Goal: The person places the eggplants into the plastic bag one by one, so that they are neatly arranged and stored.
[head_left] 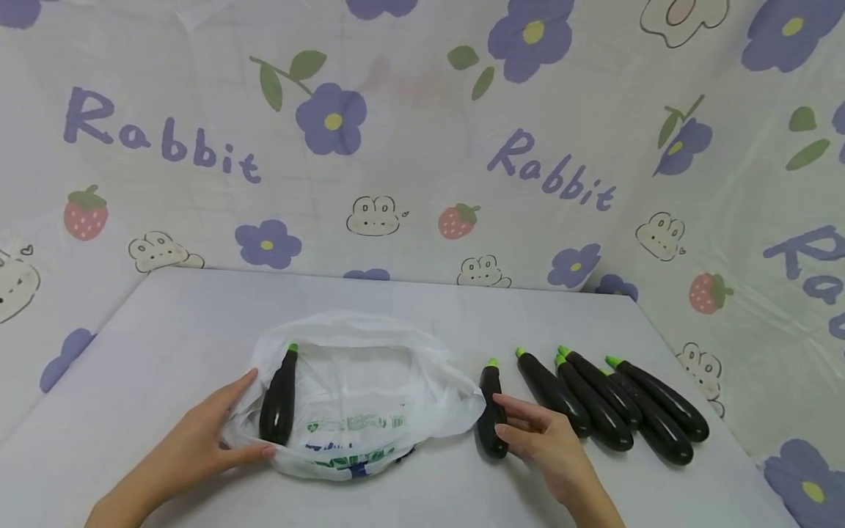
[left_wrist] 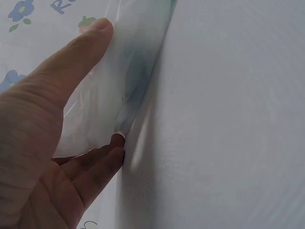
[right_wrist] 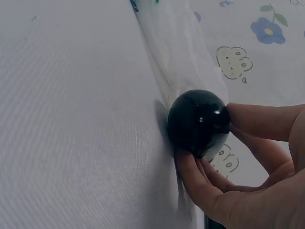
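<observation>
A white plastic bag (head_left: 356, 330) lies on its base with its mouth spread wide. My left hand (head_left: 201, 447) holds the bag's left side, thumb on the front rim and fingers on the outside. One dark eggplant (head_left: 280, 403) with a bright green stem leans inside, along the left wall. Just right of the bag, my right hand (head_left: 548, 447) grips another eggplant (head_left: 490, 418) between thumb and fingers. In the right wrist view, the rounded end of this eggplant (right_wrist: 198, 121) faces the camera, with white plastic behind it.
Several more eggplants (head_left: 610, 414) lie side by side at the right of the white tabletop (head_left: 198, 315). A printed curtain (head_left: 409, 147) with flowers and rabbits hangs behind the table and along its right side.
</observation>
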`<state>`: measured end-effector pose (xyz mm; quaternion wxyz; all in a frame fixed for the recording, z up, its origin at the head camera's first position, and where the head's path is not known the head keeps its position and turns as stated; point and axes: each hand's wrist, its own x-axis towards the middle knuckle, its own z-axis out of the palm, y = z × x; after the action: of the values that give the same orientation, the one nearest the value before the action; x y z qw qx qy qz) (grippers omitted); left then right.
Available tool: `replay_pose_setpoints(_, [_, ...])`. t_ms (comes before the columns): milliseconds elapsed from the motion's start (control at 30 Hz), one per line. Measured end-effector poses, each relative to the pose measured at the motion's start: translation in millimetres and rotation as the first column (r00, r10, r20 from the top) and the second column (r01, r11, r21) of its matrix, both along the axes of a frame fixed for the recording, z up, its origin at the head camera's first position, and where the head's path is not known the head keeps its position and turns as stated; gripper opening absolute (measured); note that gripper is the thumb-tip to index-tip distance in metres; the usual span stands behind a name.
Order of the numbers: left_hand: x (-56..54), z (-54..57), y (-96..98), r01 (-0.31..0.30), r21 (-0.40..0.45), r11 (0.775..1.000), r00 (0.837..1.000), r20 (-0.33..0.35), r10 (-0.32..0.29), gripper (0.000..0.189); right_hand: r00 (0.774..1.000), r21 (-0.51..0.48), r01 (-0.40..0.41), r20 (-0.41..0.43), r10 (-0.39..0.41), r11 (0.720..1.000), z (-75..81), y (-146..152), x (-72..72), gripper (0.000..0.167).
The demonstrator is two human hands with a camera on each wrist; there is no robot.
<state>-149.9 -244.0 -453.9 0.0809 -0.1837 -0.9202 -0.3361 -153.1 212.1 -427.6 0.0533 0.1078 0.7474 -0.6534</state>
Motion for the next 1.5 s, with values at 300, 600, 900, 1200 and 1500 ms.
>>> replay_pose_setpoints(300, [0.6,0.1,0.4,-0.004,-0.013,1.0,1.0,-0.014,0.004,0.107,0.999,0.017,-0.037,0.018,0.036,0.999,-1.2,0.7,-0.9,0.043])
replay_pose_setpoints(600, [1.0,1.5,0.8,-0.009,-0.023,1.0,1.0,-0.006,0.009,0.108,0.999,0.063,-0.039,0.035,0.037,0.997,-1.0,-1.8,-1.1,0.041])
replay_pose_setpoints(900, [1.2,2.1,0.5,-0.008,0.006,1.0,1.0,0.027,0.008,0.108,0.998,0.088,-0.062,0.006,0.062,0.994,-3.3,-1.1,-1.3,0.043])
replay_pose_setpoints(1200, [0.4,1.2,0.5,-0.007,0.005,1.0,1.0,0.028,0.007,0.108,0.996,0.083,-0.083,-0.024,0.085,0.993,-4.3,0.6,-0.5,0.049])
replay_pose_setpoints(1500, [0.1,0.6,0.5,-0.007,0.011,1.0,1.0,0.015,0.007,0.107,0.999,0.099,-0.054,0.002,0.054,0.994,-0.3,-2.2,0.2,0.048])
